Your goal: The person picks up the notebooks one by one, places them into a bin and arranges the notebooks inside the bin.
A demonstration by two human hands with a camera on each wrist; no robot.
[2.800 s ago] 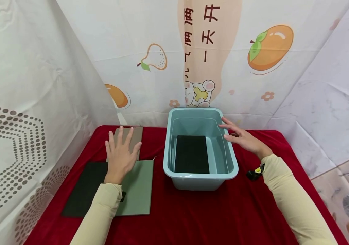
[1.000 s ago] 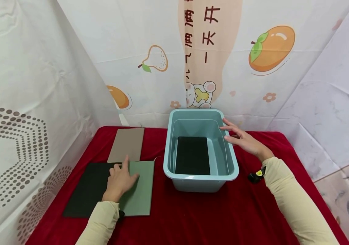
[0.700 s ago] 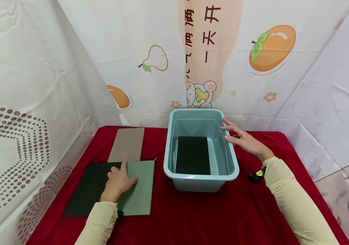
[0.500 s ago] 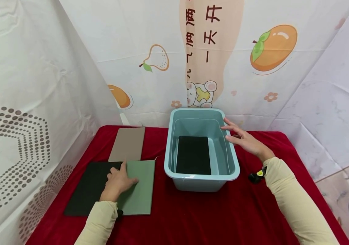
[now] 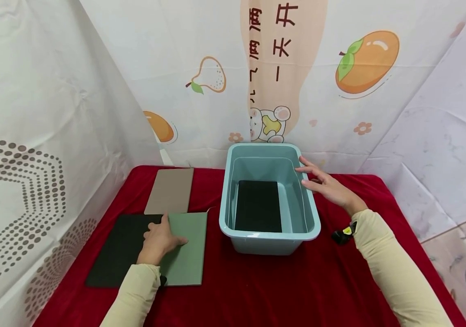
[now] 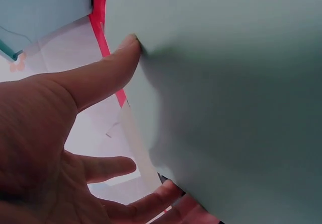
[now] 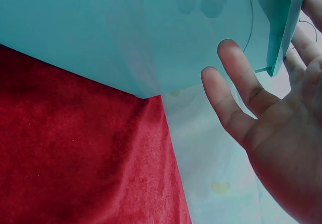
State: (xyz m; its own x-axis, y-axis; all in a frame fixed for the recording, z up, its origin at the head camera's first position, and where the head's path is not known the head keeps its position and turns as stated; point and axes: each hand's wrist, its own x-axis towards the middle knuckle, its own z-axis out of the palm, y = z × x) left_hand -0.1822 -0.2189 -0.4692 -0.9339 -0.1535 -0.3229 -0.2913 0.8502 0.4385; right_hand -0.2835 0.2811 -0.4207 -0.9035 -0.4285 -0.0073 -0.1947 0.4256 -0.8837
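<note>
My left hand (image 5: 158, 240) is over the left part of a green notebook (image 5: 188, 250), thumb extended across its cover. In the left wrist view, the thumb (image 6: 113, 73) touches the cover, and the lower fingertips are at its edge; whether they reach under it is unclear. Beside and partly hidden by that hand lies a black notebook (image 5: 114, 250). Farther back is a taupe notebook (image 5: 170, 190). My right hand (image 5: 332, 186) is at the right rim of a light blue plastic bin (image 5: 269, 235), fingers loosely extended. Another black notebook (image 5: 258, 206) lies inside the bin.
Red velvet cloth (image 5: 249, 290) covers the table under everything. Patterned white curtains (image 5: 167, 54) hang close behind and at both sides. A thin cord (image 5: 210, 209) sticks out from the green notebook's far right corner.
From spread above the taupe notebook, my left hand has come back toward me onto the green notebook, where it has stayed nearly still lately. The right hand stays at the bin's rim.
</note>
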